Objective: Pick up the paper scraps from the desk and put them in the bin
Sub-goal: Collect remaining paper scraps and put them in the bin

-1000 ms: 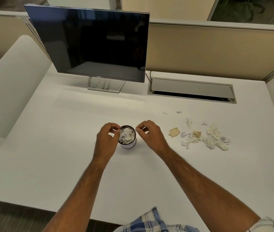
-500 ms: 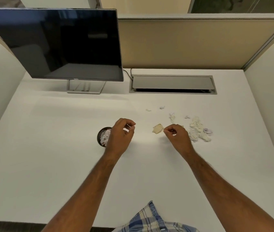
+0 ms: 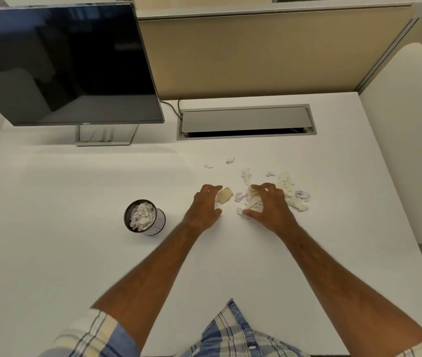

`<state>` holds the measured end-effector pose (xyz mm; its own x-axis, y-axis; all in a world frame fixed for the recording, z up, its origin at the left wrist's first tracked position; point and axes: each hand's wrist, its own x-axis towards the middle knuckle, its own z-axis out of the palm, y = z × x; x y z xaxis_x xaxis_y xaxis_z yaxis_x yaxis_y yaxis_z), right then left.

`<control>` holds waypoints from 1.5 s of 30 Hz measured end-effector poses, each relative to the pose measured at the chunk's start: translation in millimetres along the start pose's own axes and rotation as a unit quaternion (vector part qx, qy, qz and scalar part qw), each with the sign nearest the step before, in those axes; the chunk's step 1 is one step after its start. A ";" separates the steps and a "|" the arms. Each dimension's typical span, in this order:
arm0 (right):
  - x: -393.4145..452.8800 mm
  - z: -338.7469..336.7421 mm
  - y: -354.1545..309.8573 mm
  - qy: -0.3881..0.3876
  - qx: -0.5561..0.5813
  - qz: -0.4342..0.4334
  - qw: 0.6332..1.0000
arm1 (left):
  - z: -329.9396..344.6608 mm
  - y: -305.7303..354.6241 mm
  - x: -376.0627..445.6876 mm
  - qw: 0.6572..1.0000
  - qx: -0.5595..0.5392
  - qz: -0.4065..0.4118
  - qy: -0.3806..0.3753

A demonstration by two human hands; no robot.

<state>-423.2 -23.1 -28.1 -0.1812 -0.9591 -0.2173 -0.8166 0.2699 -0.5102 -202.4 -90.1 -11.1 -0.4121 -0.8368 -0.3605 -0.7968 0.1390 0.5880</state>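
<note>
A small dark mesh bin [image 3: 153,225] stands on the white desk [image 3: 76,202], filled with crumpled white paper [image 3: 141,215]. To its right lies a scatter of cream and pale purple paper scraps [image 3: 289,191]. My left hand [image 3: 204,208] rests open on the desk, fingertips touching a tan scrap [image 3: 224,195]. Spread open over the left part of the pile is my right hand [image 3: 269,206], its fingers and thumb around several scraps [image 3: 252,199]. Two tiny scraps [image 3: 230,160] lie farther back.
A dark monitor [image 3: 63,65] on a metal stand [image 3: 104,135] is at the back left. A grey cable hatch [image 3: 246,122] sits in the desk at the back. Beige partition walls [image 3: 256,55] close the back and right sides.
Both hands have left the bin and moved right to the scrap pile. Their fingers, pinched before, are now spread over the scraps. The view has shifted right.
</note>
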 end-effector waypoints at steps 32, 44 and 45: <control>-5.2 -0.8 -9.8 -0.103 0.020 -0.072 0.992 | 34.2 30.9 15.0 0.979 0.180 0.092 -0.008; -29.3 -5.9 -10.4 -0.011 0.248 0.026 0.968 | 15.6 -4.6 -34.4 0.998 0.000 0.000 0.068; -30.1 -7.4 -14.1 -0.009 0.254 0.021 0.967 | 12.6 -8.3 -40.5 0.997 -0.015 0.006 0.081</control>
<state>-410.3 1.3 -8.3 -0.1953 -0.9463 -0.2576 -0.4337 0.3189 -0.8427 -184.7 -50.7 -10.5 -0.3427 -0.9098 -0.2342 -0.7782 0.1352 0.6133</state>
